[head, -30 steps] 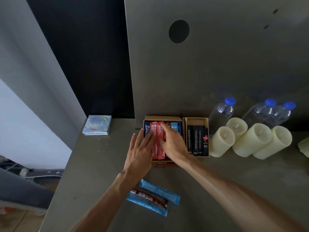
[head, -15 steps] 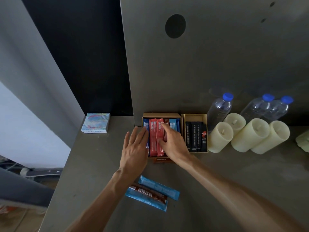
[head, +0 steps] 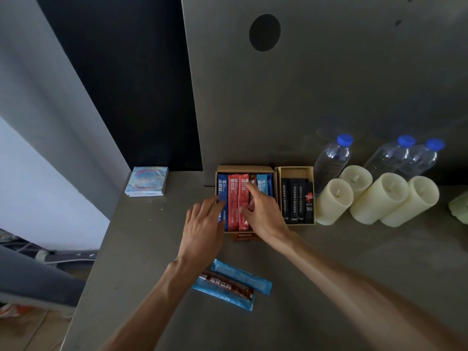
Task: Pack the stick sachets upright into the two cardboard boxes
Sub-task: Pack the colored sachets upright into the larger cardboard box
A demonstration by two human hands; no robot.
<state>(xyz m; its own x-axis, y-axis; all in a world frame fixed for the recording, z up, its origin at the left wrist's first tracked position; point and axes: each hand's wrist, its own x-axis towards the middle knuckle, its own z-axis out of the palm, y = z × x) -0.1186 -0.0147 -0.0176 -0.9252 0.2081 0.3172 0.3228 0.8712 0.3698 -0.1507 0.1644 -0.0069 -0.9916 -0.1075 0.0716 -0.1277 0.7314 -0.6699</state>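
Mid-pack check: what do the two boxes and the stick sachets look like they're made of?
Left box and right box: brown cardboard, matte, with thin raw-looking wall edges. Red sachets and loose blue sachets: probably plastic or foil-laminate film, printed, with a soft sheen. Black sachets: likely the same film, but too dark to confirm.

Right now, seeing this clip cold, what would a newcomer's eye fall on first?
The two hands meeting mid-table: the left hand and right hand touch the red and blue sachets packed in the larger box. Beside it on the right, a smaller box holds black sachets, with pale candles and blue-capped bottles further right. Three loose sachets lie on the table nearer the person.
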